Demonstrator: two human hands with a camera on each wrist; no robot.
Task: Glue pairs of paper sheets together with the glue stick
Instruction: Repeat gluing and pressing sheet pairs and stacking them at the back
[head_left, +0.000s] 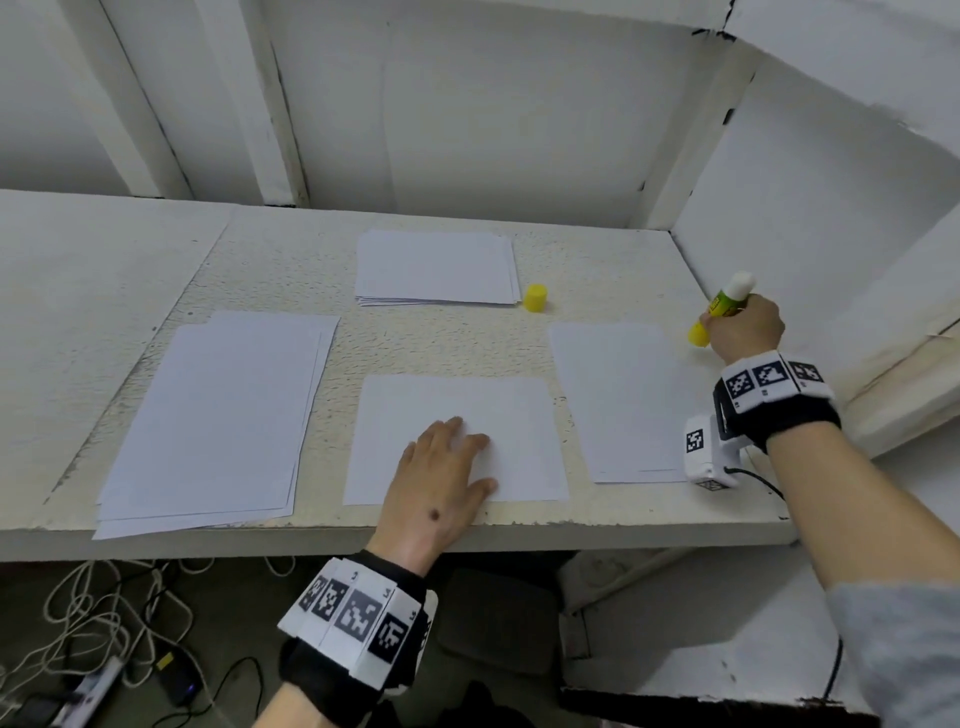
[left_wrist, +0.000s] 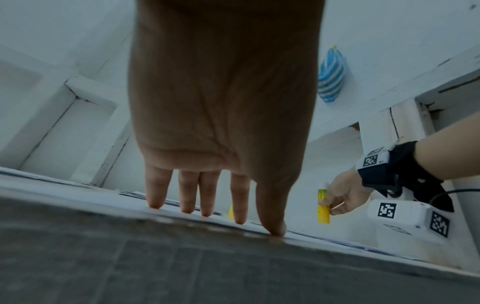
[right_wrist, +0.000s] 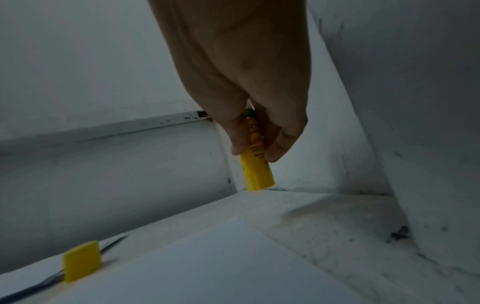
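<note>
A white sheet (head_left: 519, 410) lies at the front middle of the table. My left hand (head_left: 441, 467) presses flat on it with straight fingers (left_wrist: 158, 193). My right hand (head_left: 743, 327) grips an uncapped yellow glue stick (head_left: 722, 306) (left_wrist: 323, 207) (right_wrist: 255, 162) at the far right, white glue tip up, yellow base down just above the table near the wall. Its yellow cap (head_left: 536, 298) (right_wrist: 82, 261) stands beside the back paper stack (head_left: 436, 267). Another paper pile (head_left: 218, 421) lies left, and sheets (head_left: 623, 400) lie right.
White walls (head_left: 805, 208) close in the table at the back and right. The table's front edge (head_left: 623, 530) runs under my left wrist. Cables and a power strip (head_left: 88, 680) lie on the floor below. A blue striped pouch (left_wrist: 331, 78) hangs on the wall.
</note>
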